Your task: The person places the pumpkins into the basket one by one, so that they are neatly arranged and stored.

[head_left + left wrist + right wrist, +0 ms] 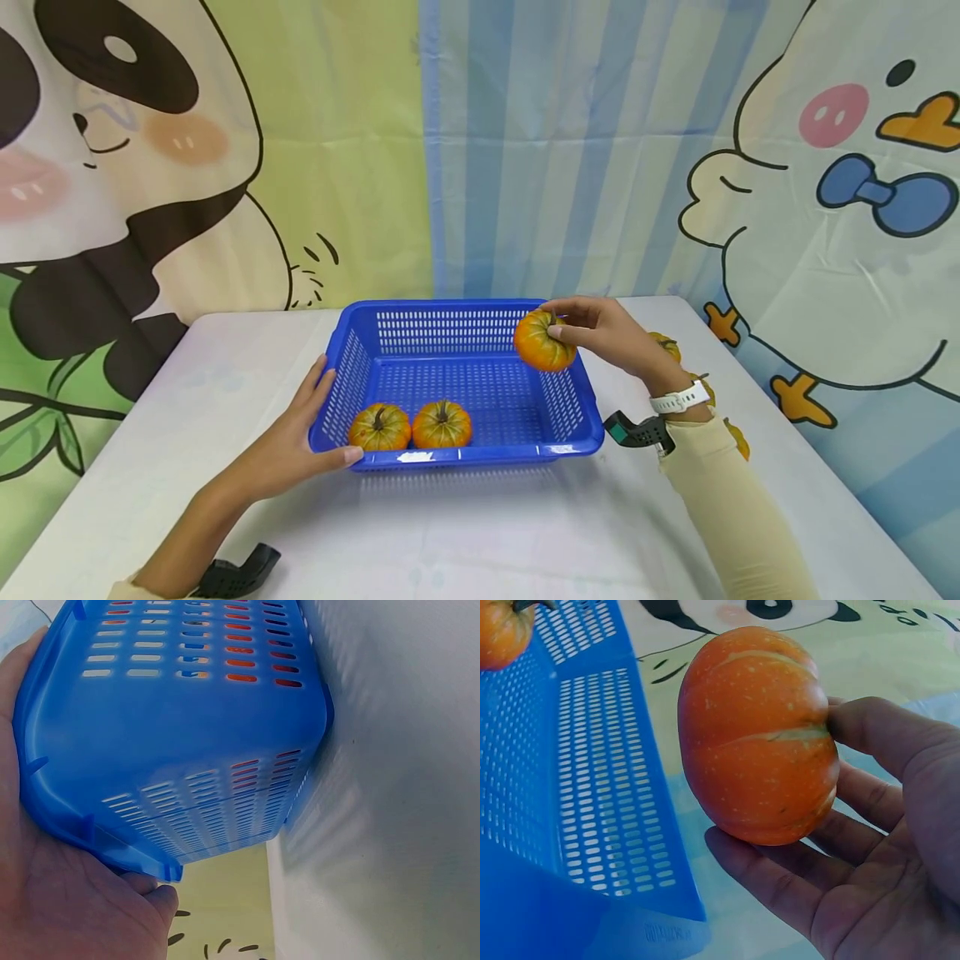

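My right hand [603, 329] pinches a small orange pumpkin [543, 342] above the right end of a blue plastic basket [465, 454]. In the right wrist view, the thumb presses near the top of the pumpkin [757, 742] with fingers spread beneath it. Two more pumpkins sit side by side in the basket's front left, one at the corner [379, 427] and one beside it [442, 425]. My left hand [288, 437] rests on the basket's front left corner, its thumb on the front rim and straight fingers along the left rim.
Several more pumpkins [738, 437] lie on the white table [465, 533] to the right, partly hidden behind the right forearm. A cartoon-printed curtain [510, 150] stands behind the table. Each wrist wears a black device [637, 431].
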A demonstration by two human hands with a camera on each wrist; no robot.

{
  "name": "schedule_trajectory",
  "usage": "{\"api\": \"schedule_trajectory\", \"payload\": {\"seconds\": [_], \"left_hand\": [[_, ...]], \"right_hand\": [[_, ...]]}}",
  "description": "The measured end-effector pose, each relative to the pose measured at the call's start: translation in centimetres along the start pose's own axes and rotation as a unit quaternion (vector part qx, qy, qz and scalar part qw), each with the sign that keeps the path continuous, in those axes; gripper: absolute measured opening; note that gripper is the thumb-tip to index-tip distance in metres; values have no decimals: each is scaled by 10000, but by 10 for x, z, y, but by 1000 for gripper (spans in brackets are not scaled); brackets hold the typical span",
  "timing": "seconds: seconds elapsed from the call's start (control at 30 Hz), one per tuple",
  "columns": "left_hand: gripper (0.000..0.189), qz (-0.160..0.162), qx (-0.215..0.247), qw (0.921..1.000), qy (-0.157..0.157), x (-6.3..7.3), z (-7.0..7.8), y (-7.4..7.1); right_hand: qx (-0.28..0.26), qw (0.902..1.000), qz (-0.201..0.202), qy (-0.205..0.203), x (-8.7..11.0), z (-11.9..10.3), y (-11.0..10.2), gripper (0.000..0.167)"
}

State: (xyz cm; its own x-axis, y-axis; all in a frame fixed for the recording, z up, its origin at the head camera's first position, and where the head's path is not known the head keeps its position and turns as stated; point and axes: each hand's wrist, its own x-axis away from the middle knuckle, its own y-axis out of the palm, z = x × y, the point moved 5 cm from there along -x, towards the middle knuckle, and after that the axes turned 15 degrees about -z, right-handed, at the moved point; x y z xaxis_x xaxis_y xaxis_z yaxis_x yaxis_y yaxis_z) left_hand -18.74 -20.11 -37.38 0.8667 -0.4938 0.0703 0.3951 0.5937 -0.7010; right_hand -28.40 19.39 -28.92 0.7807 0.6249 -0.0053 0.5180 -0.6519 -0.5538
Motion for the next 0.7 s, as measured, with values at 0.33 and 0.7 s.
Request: {"api": "schedule_trajectory", "payload": {"seconds": [0.33,0.7], "left_hand": [[110,18,42,10000,-2,0,-2,2],[110,46,-38,10000,18,0,-1,2]], "right_hand": [[-191,9947,-996,-148,-20,5,10,37],[204,9919,-1251,94,-38,8,22,41]]}}
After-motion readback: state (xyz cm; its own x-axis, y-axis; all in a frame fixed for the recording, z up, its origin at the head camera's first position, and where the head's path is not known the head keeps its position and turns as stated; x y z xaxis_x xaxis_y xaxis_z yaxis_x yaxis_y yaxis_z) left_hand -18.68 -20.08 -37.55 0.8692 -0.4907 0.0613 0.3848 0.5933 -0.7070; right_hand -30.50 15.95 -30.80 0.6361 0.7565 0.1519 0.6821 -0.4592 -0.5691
